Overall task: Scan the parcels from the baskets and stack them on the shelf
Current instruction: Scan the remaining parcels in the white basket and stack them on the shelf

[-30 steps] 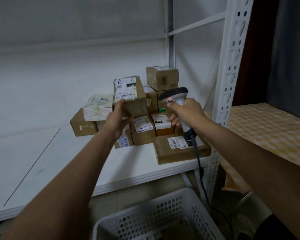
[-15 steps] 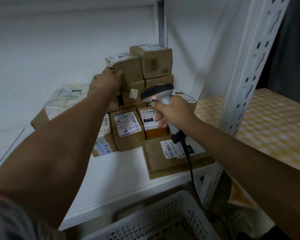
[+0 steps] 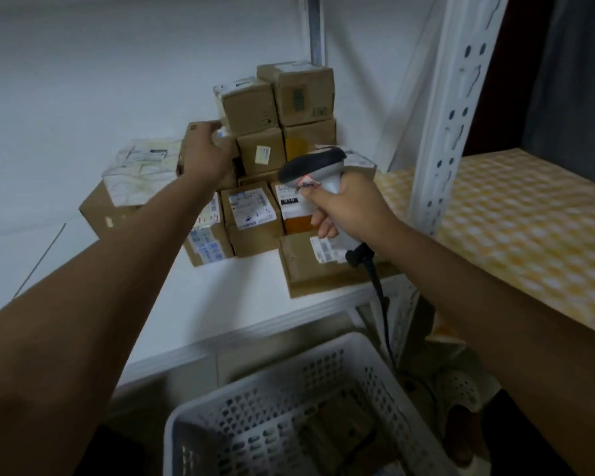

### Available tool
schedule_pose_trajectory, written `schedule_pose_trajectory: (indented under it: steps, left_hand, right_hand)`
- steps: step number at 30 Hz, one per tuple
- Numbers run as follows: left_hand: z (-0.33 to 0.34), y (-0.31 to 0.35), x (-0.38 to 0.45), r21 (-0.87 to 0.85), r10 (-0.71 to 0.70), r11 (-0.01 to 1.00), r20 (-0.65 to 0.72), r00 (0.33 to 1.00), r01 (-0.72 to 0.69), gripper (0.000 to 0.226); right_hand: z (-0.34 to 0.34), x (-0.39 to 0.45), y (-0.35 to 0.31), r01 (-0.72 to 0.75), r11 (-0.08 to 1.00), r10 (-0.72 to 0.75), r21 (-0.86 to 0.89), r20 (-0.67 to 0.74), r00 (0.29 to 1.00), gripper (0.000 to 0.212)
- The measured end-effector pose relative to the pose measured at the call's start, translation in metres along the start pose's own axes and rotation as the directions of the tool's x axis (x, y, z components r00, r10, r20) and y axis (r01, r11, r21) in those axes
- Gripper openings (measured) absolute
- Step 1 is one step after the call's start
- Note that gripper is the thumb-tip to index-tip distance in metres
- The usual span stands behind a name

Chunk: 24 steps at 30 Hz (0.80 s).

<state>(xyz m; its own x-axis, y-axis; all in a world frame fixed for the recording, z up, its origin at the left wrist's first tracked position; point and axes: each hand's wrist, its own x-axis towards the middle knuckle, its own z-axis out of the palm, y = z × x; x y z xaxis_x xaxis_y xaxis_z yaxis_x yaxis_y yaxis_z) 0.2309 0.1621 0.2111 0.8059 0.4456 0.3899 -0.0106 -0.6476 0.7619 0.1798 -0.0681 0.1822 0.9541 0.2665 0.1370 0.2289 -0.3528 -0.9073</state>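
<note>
Several brown cardboard parcels (image 3: 251,221) are stacked at the back right of the white shelf (image 3: 217,300). A small parcel (image 3: 249,106) sits on the second tier beside the top box (image 3: 304,92). My left hand (image 3: 205,151) is just below and left of it, fingers lying against a lower brown box (image 3: 194,128), lifting nothing. My right hand (image 3: 346,206) grips a grey barcode scanner (image 3: 311,166) in front of the stack, its black cable (image 3: 378,290) hanging down. A white perforated basket (image 3: 255,376) below holds brown parcels (image 3: 334,427).
A large box with a wrinkled white label (image 3: 141,171) lies left of the stack, and a flat box (image 3: 306,269) lies at the shelf's front edge. A perforated white upright (image 3: 450,115) stands to the right, with a yellow checked surface (image 3: 516,228) beyond it.
My left hand carried the labelled parcel up onto the stack beside the top box, let it go and dropped slightly away. The right hand kept the scanner almost still. The view moved closer.
</note>
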Motion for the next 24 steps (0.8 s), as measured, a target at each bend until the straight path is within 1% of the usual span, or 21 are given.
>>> schedule_pose_trajectory:
  steps: [3, 5, 7, 10, 11, 14, 16, 19, 20, 22, 23, 24]
  left_hand:
    - [-0.014, -0.004, -0.062, -0.163, 0.036, 0.986, -0.004, 0.999, -0.037, 0.038]
    - [-0.017, -0.01, -0.11, -0.227, 0.053, 0.973, -0.009, 0.999, -0.054, 0.034]
    - [-0.016, -0.017, -0.161, -0.258, 0.073, 0.963, -0.016, 0.997, -0.075, 0.029]
    - [-0.005, -0.036, -0.232, -0.233, 0.099, 0.968, -0.002, 0.995, -0.097, 0.025]
    - [0.001, -0.045, -0.253, -0.218, 0.105, 0.971, 0.023, 0.994, -0.097, 0.024]
    - [0.024, -0.08, -0.307, -0.212, 0.107, 0.975, 0.18, 0.978, -0.068, 0.021]
    - [0.041, -0.115, -0.334, -0.157, 0.044, 0.988, 0.284, 0.958, 0.001, 0.023]
    - [0.059, -0.169, -0.367, 0.016, -0.168, 0.984, 0.42, 0.892, 0.178, 0.023]
    - [0.062, -0.188, -0.377, 0.074, -0.238, 0.971, 0.448, 0.862, 0.229, 0.022]
    - [0.067, -0.222, -0.395, 0.146, -0.32, 0.947, 0.494, 0.808, 0.286, 0.023]
    - [0.068, -0.241, -0.405, 0.198, -0.363, 0.932, 0.531, 0.765, 0.304, 0.023]
    - [0.068, -0.257, -0.414, 0.274, -0.417, 0.909, 0.58, 0.7, 0.314, 0.021]
  right_hand:
    - [-0.003, -0.044, 0.013, 0.027, 1.0, -0.027, 0.001, 0.053, 0.998, 0.036]
    - [-0.001, -0.075, 0.027, 0.038, 0.999, -0.036, -0.016, 0.093, 0.995, 0.038]
    - [0.003, -0.101, 0.042, 0.039, 0.998, -0.032, -0.051, 0.13, 0.991, 0.04]
    - [0.01, -0.134, 0.072, 0.021, 0.993, 0.003, -0.113, 0.208, 0.978, 0.033]
    - [0.012, -0.143, 0.083, 0.007, 0.991, 0.023, -0.131, 0.232, 0.972, 0.031]
    - [0.015, -0.16, 0.116, -0.026, 0.98, 0.084, -0.199, 0.288, 0.954, 0.03]
    - [0.022, -0.166, 0.134, -0.059, 0.966, 0.135, -0.25, 0.301, 0.944, 0.033]
    - [0.044, -0.171, 0.163, -0.143, 0.957, 0.219, -0.253, 0.303, 0.927, 0.031]
    - [0.052, -0.171, 0.172, -0.164, 0.955, 0.239, -0.249, 0.307, 0.921, 0.029]
    - [0.066, -0.172, 0.19, -0.202, 0.947, 0.279, -0.249, 0.327, 0.903, 0.028]
    - [0.071, -0.173, 0.198, -0.224, 0.942, 0.301, -0.252, 0.334, 0.893, 0.028]
    - [0.076, -0.174, 0.206, -0.249, 0.934, 0.328, -0.256, 0.335, 0.884, 0.029]
